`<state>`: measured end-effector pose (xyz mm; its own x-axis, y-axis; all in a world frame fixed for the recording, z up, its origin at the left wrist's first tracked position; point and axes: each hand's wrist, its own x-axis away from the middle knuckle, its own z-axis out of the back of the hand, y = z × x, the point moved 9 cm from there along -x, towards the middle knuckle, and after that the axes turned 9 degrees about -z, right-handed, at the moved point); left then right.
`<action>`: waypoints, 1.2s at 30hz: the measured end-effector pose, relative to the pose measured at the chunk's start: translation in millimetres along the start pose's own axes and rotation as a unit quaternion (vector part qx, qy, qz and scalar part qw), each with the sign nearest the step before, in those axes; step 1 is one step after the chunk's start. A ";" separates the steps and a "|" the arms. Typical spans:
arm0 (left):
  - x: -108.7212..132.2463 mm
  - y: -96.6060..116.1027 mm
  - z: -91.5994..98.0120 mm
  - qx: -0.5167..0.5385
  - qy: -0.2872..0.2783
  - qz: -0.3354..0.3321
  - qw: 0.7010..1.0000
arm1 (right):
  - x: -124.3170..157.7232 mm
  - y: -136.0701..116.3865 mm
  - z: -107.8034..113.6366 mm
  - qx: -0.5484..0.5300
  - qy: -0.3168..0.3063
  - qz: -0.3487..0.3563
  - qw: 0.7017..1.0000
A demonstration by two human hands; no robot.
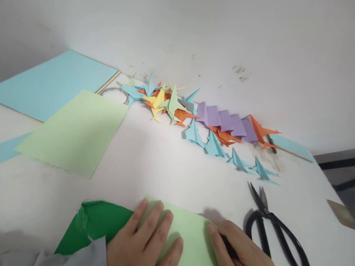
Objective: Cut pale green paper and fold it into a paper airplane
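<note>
My left hand [145, 244] lies flat with fingers stretched out on a light green paper sheet [191, 240] at the table's near edge. My right hand [243, 260] rests on the same sheet's right edge, fingers together and pressing down. A dark green piece [94, 223] sticks out from under the sheet on the left. Black scissors [276, 232] lie just right of my right hand.
A row of folded paper shapes [198, 118] in blue, orange, yellow and purple lines the wall. A larger light green sheet [76, 131] and blue sheets [49, 81] lie at the left on the white table [167, 170]. A tape ring [116, 92] sits near them.
</note>
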<state>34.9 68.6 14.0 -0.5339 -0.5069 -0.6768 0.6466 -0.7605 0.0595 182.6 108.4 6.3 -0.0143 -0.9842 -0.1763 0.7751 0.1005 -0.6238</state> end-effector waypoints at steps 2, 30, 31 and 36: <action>1.1 0.9 -2.3 0.004 -0.007 -0.004 1.000 | 0.0 0.6 0.2 0.000 0.000 -0.002 1.000; 4.9 3.3 -3.9 0.024 -0.017 -0.016 0.999 | 0.3 0.5 0.4 -0.006 0.002 0.002 1.000; 5.3 3.0 -4.3 0.024 -0.018 -0.015 0.999 | 0.4 0.7 0.0 -0.005 0.000 0.001 1.000; 6.7 2.8 -6.8 0.030 -0.025 -0.016 0.999 | 0.0 0.2 0.6 0.001 0.004 -0.001 1.000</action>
<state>36.9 65.8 4.7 -0.5817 -0.5000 -0.6416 0.5951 -0.7993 0.0833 183.1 108.4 6.6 -0.0221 -0.9832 -0.1814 0.7761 0.0976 -0.6230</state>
